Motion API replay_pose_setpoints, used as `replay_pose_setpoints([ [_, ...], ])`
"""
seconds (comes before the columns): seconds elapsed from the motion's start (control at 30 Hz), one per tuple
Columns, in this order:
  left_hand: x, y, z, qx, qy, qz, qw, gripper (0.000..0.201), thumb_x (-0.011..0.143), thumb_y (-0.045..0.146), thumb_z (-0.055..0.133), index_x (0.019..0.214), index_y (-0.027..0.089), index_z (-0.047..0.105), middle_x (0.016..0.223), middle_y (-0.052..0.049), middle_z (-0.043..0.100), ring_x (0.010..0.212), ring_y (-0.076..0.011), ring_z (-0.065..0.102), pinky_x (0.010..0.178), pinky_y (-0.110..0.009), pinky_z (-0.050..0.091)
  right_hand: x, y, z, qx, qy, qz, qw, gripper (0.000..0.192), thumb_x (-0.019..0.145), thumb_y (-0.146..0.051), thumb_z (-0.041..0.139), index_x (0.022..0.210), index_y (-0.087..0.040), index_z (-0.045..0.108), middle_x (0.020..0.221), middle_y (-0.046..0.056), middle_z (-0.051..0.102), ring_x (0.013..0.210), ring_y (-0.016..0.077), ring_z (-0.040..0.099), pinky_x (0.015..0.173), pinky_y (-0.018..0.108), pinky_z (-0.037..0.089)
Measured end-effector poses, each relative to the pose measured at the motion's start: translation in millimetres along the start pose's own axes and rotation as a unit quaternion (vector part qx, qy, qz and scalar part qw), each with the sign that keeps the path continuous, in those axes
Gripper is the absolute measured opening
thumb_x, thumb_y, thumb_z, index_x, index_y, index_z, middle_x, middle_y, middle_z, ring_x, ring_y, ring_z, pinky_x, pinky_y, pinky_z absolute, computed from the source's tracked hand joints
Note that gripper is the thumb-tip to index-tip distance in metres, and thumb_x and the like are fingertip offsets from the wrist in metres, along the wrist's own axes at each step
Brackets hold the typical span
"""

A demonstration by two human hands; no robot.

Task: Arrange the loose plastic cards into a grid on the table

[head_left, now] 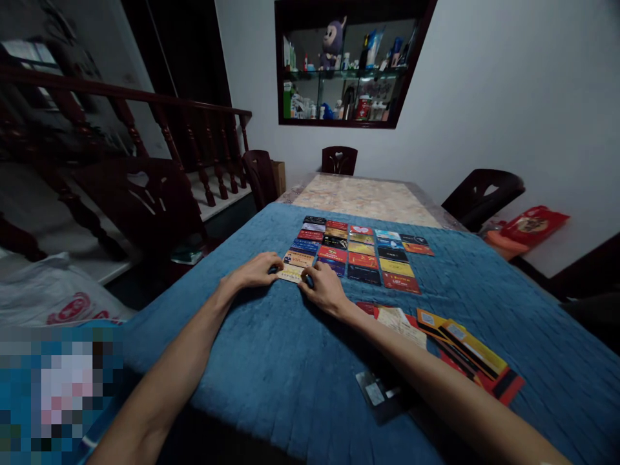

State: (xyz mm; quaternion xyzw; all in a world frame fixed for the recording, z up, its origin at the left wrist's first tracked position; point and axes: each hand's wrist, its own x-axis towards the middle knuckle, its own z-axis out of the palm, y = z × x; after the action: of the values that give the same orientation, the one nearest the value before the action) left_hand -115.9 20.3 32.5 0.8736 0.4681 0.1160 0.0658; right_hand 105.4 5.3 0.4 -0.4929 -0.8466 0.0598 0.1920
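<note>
A pale yellow-and-white card (289, 274) lies at the near end of the leftmost column of cards. My left hand (261, 270) pinches its left edge between closed fingers. From the right side, my right hand (323, 288) grips the same card, its fingers bent. Just beyond it lies a tan card marked VIP (299, 259). Further columns of overlapping cards stretch to the right, among them a dark red card (401, 282) and a black card (364, 274). Part of the column behind my right hand is hidden.
Loose yellow cards (472, 349) lie spread under and beside my right forearm, near a crumpled pale paper (400, 326) and a dark transparent card (378, 394). A blue cloth (252, 361) covers the near table. Chairs (339, 160) stand around it; a red bag (535, 223) sits at right.
</note>
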Motion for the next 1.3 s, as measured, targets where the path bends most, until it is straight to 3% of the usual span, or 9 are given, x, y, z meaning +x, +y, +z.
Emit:
replay_pose_setpoints([
  [0.3, 0.3, 1.4, 4.9, 0.023, 0.021, -0.002, 1.0, 0.022, 0.079, 0.022, 0.054, 0.094, 0.014, 0.069, 0.095, -0.008, 0.063, 0.086, -0.0212, 0.061, 0.082, -0.032, 0.049, -4.0, 3.1, -14.6, 0.009, -0.033, -0.012, 0.999, 0.025, 0.091, -0.032, 0.062, 0.113, -0.022, 0.067, 0.114, 0.01, 0.064, 0.106, 0.0259, 0.055, 0.083, 0.035, 0.044],
  [0.47, 1.2, 5.1, 4.5, 0.04, 0.066, 0.012, 0.997, 0.023, 0.082, 0.024, 0.054, 0.096, 0.014, 0.07, 0.1, -0.01, 0.063, 0.092, -0.0229, 0.061, 0.086, -0.035, 0.05, -15.6, 20.5, -31.2, 0.003, 0.001, -0.033, 0.999, 0.025, 0.09, -0.03, 0.063, 0.112, -0.022, 0.069, 0.112, 0.01, 0.066, 0.108, 0.0269, 0.054, 0.086, 0.037, 0.044],
  [0.77, 9.2, 17.2, 9.6, 0.021, 0.158, 0.067, 0.985, 0.021, 0.087, 0.02, 0.05, 0.088, 0.015, 0.07, 0.092, -0.009, 0.065, 0.087, -0.021, 0.06, 0.082, -0.034, 0.051, -46.3, 63.1, -68.9, 0.033, 0.076, -0.039, 0.996, 0.017, 0.091, -0.023, 0.058, 0.097, -0.02, 0.073, 0.096, 0.008, 0.07, 0.091, 0.0233, 0.055, 0.085, 0.037, 0.043],
  [1.0, 12.2, 67.7, 13.6, -0.043, 0.166, 0.137, 0.976, 0.018, 0.09, 0.02, 0.051, 0.083, 0.017, 0.068, 0.091, -0.007, 0.066, 0.093, -0.0206, 0.06, 0.087, -0.036, 0.049, -93.1, 83.3, -86.7, 0.06, 0.09, -0.131, 0.986, 0.016, 0.091, -0.02, 0.056, 0.093, -0.022, 0.072, 0.092, 0.007, 0.068, 0.091, 0.0229, 0.053, 0.085, 0.038, 0.043],
  [1.1, 10.1, 98.4, 19.2, -0.055, 0.12, 0.185, 0.974, 0.017, 0.09, 0.022, 0.052, 0.085, 0.016, 0.067, 0.089, -0.008, 0.064, 0.087, -0.0202, 0.058, 0.083, -0.036, 0.048, -112.5, 86.1, -92.0, 0.081, 0.072, -0.182, 0.977, 0.016, 0.092, -0.022, 0.055, 0.093, -0.022, 0.071, 0.088, 0.006, 0.068, 0.088, 0.0225, 0.051, 0.086, 0.04, 0.043],
  [1.3, 2.6, 154.2, 36.1, -0.056, 0.026, 0.251, 0.966, 0.018, 0.086, 0.033, 0.062, 0.092, 0.017, 0.066, 0.092, -0.008, 0.065, 0.087, -0.0219, 0.057, 0.081, -0.037, 0.043, -133.7, 90.9, -96.1, 0.083, 0.016, -0.168, 0.982, 0.018, 0.094, -0.027, 0.053, 0.092, -0.023, 0.071, 0.088, 0.007, 0.067, 0.091, 0.0231, 0.05, 0.086, 0.041, 0.045],
])
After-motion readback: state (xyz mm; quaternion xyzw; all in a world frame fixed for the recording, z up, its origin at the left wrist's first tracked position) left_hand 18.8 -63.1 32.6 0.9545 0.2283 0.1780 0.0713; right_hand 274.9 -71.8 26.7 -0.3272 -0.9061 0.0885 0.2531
